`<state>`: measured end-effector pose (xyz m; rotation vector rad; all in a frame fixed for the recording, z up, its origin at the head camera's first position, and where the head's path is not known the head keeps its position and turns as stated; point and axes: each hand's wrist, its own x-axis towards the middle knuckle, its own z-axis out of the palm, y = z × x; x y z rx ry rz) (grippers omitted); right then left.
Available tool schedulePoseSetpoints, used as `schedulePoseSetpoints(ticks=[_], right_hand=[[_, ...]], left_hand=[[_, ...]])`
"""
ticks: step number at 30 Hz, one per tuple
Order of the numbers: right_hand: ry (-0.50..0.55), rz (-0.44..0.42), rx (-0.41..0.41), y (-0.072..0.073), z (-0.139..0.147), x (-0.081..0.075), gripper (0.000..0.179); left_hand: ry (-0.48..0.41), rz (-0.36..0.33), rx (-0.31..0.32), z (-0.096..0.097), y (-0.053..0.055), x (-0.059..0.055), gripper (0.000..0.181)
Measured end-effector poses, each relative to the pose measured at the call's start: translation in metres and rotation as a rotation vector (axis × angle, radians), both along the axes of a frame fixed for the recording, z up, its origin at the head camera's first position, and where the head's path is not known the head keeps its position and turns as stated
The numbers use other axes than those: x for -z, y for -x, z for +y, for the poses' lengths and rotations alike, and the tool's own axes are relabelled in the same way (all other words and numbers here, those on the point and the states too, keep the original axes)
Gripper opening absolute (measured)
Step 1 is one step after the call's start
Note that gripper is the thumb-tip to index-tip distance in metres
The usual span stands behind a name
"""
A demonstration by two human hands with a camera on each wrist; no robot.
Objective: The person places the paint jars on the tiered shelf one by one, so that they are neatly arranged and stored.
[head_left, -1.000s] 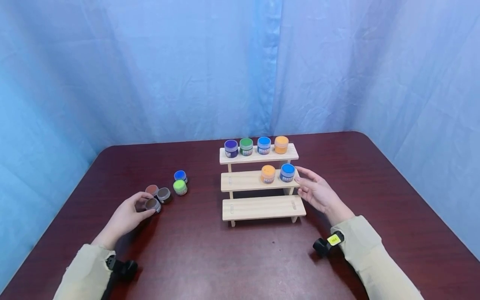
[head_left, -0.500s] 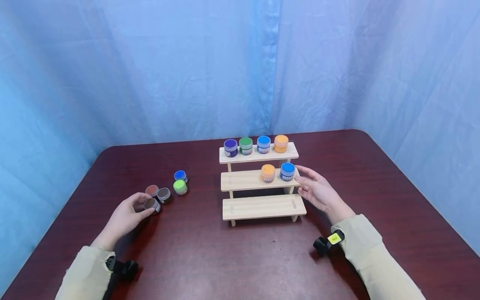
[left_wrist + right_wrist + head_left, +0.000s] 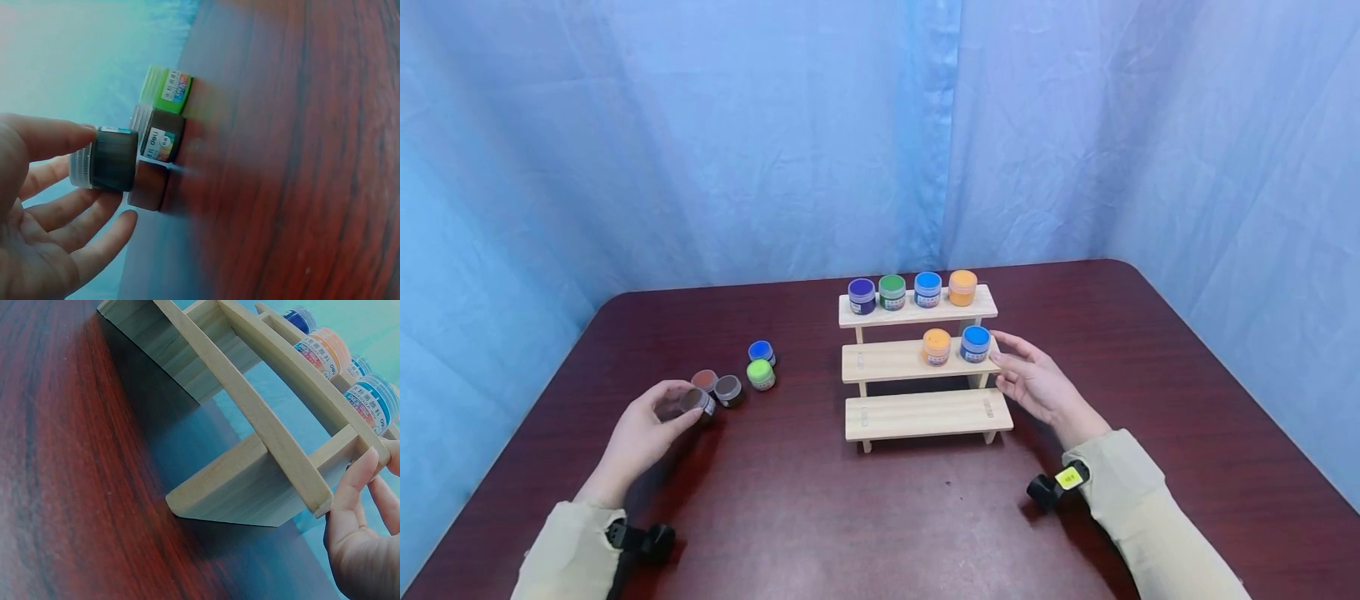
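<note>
My left hand (image 3: pixel 636 435) pinches a dark paint jar (image 3: pixel 115 161) between thumb and fingers, its clear lid toward the palm in the left wrist view. Just past it stand a reddish-brown jar (image 3: pixel 703 381) and another dark jar (image 3: pixel 728 390). On the right, my right hand (image 3: pixel 1037 385) grips the right end of the three-tier wooden stand (image 3: pixel 880 362) at its middle board, thumb on the front edge. A blue jar (image 3: pixel 975 344) stands beside those fingers, with an orange jar (image 3: pixel 936 347) to its left.
The top board carries a purple jar (image 3: pixel 862 297), a green jar (image 3: pixel 892 292), a blue jar (image 3: pixel 928 289) and an orange jar (image 3: pixel 962 288). A light green jar (image 3: pixel 761 375) and a dark blue jar (image 3: pixel 760 352) stand on the table (image 3: pixel 880 517). Blue curtains (image 3: pixel 760 150) hang behind.
My left hand has drawn the dark jar slightly left and up, away from the neighbouring jars, and it now tilts. The right hand and the stand have stayed in place.
</note>
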<state>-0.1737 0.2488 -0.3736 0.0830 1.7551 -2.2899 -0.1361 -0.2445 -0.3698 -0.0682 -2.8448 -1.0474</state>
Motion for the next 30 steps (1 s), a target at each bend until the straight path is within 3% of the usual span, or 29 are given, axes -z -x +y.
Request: schedulePoseSetpoints(ticks=[6, 21, 30], right_hand=[[-0.002, 0.005, 0.001, 0.0, 0.0, 0.0, 0.049], [-0.007, -0.002, 0.0, -0.001, -0.001, 0.001, 0.056], [0.01, -0.007, 0.0, 0.0, 0.0, -0.001, 0.055]], left_hand=[[-0.039, 0.086, -0.009, 0.001, -0.003, -0.002, 0.037], [-0.159, 0.209, -0.021, 0.022, -0.011, -0.013, 0.037], [-0.175, 0.205, 0.001, 0.033, -0.009, -0.021, 0.04]])
